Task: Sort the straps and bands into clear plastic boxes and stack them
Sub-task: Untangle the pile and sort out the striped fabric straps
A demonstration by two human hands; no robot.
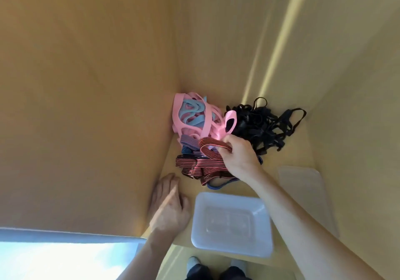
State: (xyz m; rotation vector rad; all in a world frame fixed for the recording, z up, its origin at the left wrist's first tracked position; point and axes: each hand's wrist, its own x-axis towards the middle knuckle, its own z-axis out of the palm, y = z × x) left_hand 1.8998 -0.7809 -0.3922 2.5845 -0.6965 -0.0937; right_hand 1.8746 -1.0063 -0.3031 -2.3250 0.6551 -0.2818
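Note:
A heap of bands lies in the far corner of a wooden shelf. Pink and light blue bands (192,115) are piled at the back left, black straps (264,124) at the back right, red-and-black striped straps (194,165) in front. My right hand (238,156) pinches a red striped strap (211,146) and a pink band loop (229,124) above the heap. My left hand (171,206) rests flat on the shelf beside the left wall. A clear plastic box (231,223) stands open and empty near the front edge.
A clear lid (303,184) lies on the shelf to the right of the box. Wooden walls close in on the left, back and right. A blue strap (218,185) lies under the striped ones. My feet show below the shelf edge.

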